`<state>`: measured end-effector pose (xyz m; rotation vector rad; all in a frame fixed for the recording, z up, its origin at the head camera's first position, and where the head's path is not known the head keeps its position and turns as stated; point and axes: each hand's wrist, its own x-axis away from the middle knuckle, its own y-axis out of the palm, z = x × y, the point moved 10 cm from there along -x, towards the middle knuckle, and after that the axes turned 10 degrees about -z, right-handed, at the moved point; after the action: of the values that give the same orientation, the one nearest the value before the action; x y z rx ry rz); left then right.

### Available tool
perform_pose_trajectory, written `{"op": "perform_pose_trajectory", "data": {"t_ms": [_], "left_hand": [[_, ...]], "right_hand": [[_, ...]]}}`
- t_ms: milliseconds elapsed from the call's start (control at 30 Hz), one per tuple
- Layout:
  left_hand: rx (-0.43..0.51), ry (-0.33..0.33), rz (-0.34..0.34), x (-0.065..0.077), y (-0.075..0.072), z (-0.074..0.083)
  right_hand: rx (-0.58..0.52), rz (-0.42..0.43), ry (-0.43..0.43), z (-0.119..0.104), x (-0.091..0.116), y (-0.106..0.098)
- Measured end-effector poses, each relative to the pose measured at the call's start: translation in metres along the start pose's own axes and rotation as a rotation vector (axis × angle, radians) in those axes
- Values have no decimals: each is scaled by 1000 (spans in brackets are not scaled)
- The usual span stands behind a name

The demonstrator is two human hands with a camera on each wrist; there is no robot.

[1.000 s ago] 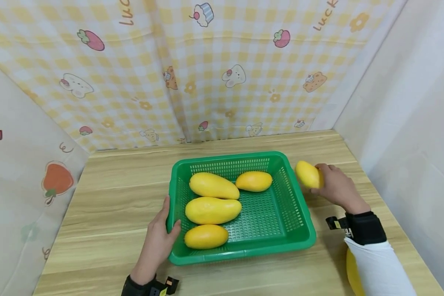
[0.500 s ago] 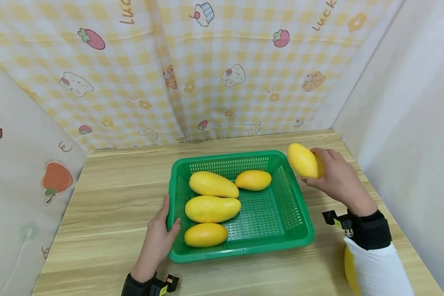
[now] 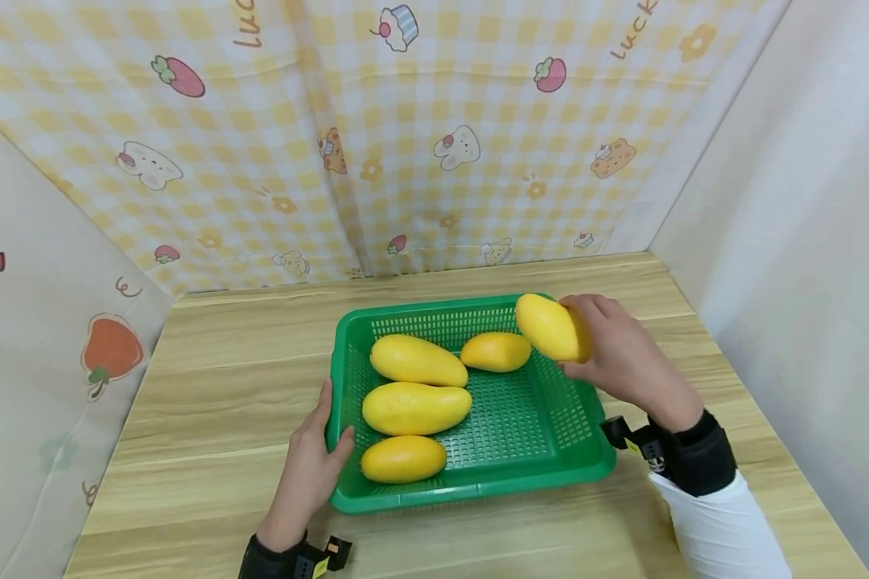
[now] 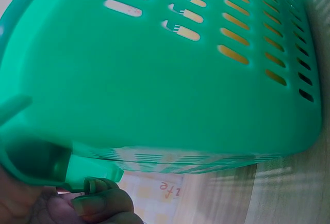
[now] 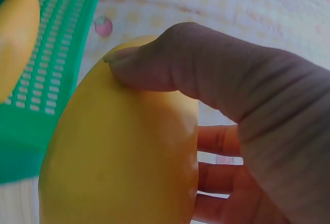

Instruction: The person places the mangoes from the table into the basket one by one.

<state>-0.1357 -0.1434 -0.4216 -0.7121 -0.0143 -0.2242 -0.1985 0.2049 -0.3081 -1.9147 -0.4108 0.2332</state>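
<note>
A green plastic basket (image 3: 478,487) stands on the table with several yellow mangoes in it. Three of them, including the middle mango (image 3: 416,408), lie stacked along its left half; a smaller mango (image 3: 496,352) sits at the back. My left hand (image 3: 310,462) grips the basket's left rim, thumb on the inner side; in the left wrist view its curled fingertips (image 4: 103,203) show beside the rim. Over the basket's back right corner, my right hand (image 3: 619,354) holds another mango (image 3: 553,328). The right wrist view shows the thumb (image 5: 149,69) across this mango (image 5: 124,152), with fingers behind it.
The wood-grain table (image 3: 224,386) extends on both sides of the basket. A yellow checked curtain (image 3: 405,161) hangs behind it, with pale sheets on the left (image 3: 36,362) and right (image 3: 804,265).
My right hand lifted the mango from beside the basket's right side, then carried it left over the back right corner. The left hand stayed on the rim.
</note>
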Motion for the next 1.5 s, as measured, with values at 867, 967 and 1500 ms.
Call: {"op": "perform_pose_trajectory", "data": {"t_ms": [867,967,1500], "left_hand": [[25,-1,-3,-1,1,-1],[28,-3,-2,-1,1,-1],[31,-11,1,-1,1,-2]], "right_hand": [[196,-91,-269,-56,-13,60],[219,-97,-287,-59,-14,64],[497,-60,-330,-68,-15,87]]}}
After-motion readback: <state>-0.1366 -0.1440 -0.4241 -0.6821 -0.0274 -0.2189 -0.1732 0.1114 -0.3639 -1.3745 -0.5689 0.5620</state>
